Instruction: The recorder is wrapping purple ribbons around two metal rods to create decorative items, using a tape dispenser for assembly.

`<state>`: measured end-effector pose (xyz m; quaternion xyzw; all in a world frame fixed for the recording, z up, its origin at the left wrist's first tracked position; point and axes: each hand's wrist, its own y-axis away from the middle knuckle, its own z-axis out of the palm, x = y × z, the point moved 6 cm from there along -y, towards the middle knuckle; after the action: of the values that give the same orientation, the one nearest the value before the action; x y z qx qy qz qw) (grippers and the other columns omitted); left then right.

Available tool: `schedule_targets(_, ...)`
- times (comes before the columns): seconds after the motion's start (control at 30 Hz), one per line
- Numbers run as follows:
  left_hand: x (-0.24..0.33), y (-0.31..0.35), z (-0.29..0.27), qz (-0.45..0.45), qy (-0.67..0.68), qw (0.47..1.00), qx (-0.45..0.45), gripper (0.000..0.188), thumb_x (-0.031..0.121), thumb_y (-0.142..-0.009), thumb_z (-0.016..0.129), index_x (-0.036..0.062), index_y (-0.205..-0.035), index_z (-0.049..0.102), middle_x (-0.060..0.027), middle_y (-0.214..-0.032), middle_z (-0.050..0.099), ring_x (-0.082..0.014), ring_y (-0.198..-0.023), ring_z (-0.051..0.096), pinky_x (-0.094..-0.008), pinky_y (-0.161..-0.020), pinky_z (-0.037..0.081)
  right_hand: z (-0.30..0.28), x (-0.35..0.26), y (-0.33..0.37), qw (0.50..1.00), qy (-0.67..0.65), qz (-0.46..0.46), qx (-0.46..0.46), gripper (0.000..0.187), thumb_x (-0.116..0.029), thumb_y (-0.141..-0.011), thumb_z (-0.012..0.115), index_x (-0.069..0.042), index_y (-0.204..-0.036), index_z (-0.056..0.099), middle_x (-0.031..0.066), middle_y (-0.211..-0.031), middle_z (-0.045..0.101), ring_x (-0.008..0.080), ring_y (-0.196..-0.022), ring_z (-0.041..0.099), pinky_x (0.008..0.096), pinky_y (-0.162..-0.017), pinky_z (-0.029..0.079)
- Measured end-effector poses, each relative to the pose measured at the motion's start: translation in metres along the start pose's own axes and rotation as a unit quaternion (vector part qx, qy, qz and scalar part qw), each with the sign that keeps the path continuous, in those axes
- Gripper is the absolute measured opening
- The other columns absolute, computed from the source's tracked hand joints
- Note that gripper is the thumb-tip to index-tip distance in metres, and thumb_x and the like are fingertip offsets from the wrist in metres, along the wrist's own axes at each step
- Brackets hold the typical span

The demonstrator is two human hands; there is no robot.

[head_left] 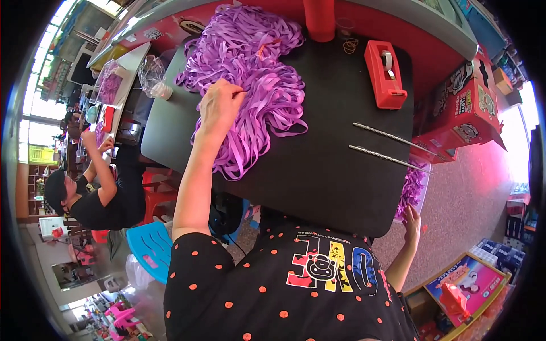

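A big heap of loose purple ribbon covers the far left part of the black table. My left hand is over this heap, its fingers closed in a pinch on the ribbon; which strands are between them is hard to see. Beyond the table's right edge, my right hand hangs low with fingers apart, holding nothing. Close to it stands a clear bin with purple ribbon pieces inside. Two thin twisted metal rods lie on the table's right side, their ends reaching past the edge.
A red tape dispenser stands at the far right of the black table, near a red cylinder and rubber bands. A clear plastic cup is at the left. Red boxes stand to the right. A co-worker sits at the left.
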<state>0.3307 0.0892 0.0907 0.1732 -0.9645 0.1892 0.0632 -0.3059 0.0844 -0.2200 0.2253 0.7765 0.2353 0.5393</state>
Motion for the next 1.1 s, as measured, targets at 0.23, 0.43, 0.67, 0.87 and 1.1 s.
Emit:
schedule_targets(0.23,-0.003,-0.004,0.001,-0.006,0.031,0.999,-0.009,0.013,0.015,-0.075,0.073,0.0061,-0.084,0.07,-0.0089,-0.089,0.062,-0.0276,-0.085,0.061,-0.0384,-0.076,0.048,-0.009,-0.005,0.033,0.992,-0.058,-0.057,0.095,0.045,-0.038,-0.092,0.059,-0.009,-0.125,0.057,0.0018,-0.114,0.064,0.0133,-0.099,0.061,0.0314,-0.08,0.041)
schedule_targets(0.43,0.005,0.011,-0.041,-0.056,0.192,0.98,0.019,0.013,0.012,-0.079,0.072,0.0023,-0.085,0.068,-0.0055,-0.082,0.063,-0.0175,-0.077,0.062,-0.0282,-0.072,0.048,-0.023,-0.064,0.058,0.971,-0.135,-0.13,0.149,0.036,-0.029,-0.093,0.058,-0.004,-0.119,0.06,0.0051,-0.112,0.064,0.0154,-0.1,0.06,0.0292,-0.086,0.043)
schedule_targets(0.67,-0.029,0.012,-0.058,-0.109,0.422,0.9,0.027,0.012,0.008,-0.084,0.07,0.0,-0.093,0.07,0.0008,-0.08,0.066,-0.004,-0.071,0.056,-0.0194,-0.065,0.045,-0.015,-0.084,0.057,0.959,-0.178,-0.189,0.112,0.034,-0.022,-0.095,0.057,0.001,-0.12,0.058,0.0101,-0.111,0.065,0.0165,-0.101,0.061,0.0285,-0.089,0.045)
schedule_targets(0.87,-0.035,-0.005,-0.075,-0.133,0.216,0.967,-0.028,0.018,0.018,-0.081,0.072,0.0001,-0.083,0.072,-0.0008,-0.068,0.065,-0.0059,-0.064,0.056,-0.0226,-0.061,0.044,-0.011,-0.095,0.068,0.956,-0.185,-0.202,0.105,0.034,-0.02,-0.095,0.057,0.002,-0.12,0.058,0.0106,-0.109,0.065,0.0164,-0.099,0.061,0.0279,-0.089,0.046)
schedule_targets(1.1,-0.045,-0.026,-0.107,-0.139,0.152,0.967,-0.149,0.022,0.023,-0.08,0.071,0.0024,-0.073,0.072,-0.0034,-0.065,0.066,-0.0068,-0.063,0.06,-0.0233,-0.059,0.044,-0.025,-0.096,0.073,0.951,-0.186,-0.212,0.125,0.033,-0.02,-0.095,0.057,0.002,-0.119,0.059,0.0103,-0.109,0.065,0.0156,-0.099,0.06,0.0282,-0.087,0.046)
